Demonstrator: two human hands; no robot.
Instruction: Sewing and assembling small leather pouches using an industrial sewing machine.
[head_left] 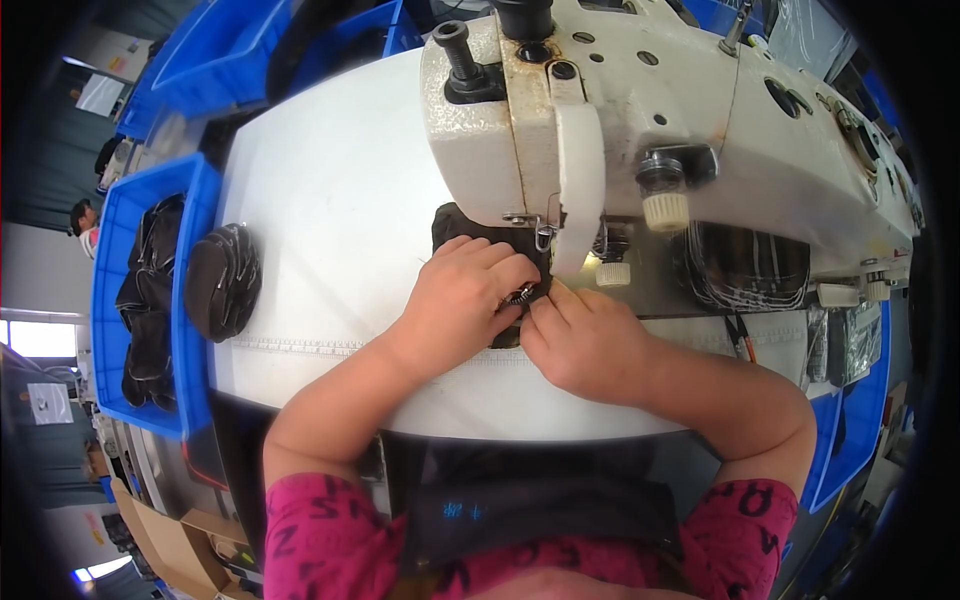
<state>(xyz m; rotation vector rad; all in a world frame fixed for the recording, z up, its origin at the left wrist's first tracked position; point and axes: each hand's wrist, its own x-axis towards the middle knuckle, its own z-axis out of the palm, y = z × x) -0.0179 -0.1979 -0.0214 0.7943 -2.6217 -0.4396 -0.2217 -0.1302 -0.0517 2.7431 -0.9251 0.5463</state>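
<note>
A dark fabric piece (450,222) with a zipper (520,297) lies beneath the head of a white sewing machine (480,150), by its presser foot (545,236). My left hand (465,295) rests over the piece, fingers curled and pinching it near the zipper. My right hand (575,340), just right of the left, has its fingers closed on the lower edge of the same piece, close to the needle area. The fingertips of both hands are partly hidden.
Blue bins (108,300) with dark pieces flank the white tabletop (320,200). Dark pieces are stacked at left (220,280) and under the machine arm (740,270). Snips (743,338) lie at right, and an open carton (165,540) stands below left. Another person (85,225) is at far left.
</note>
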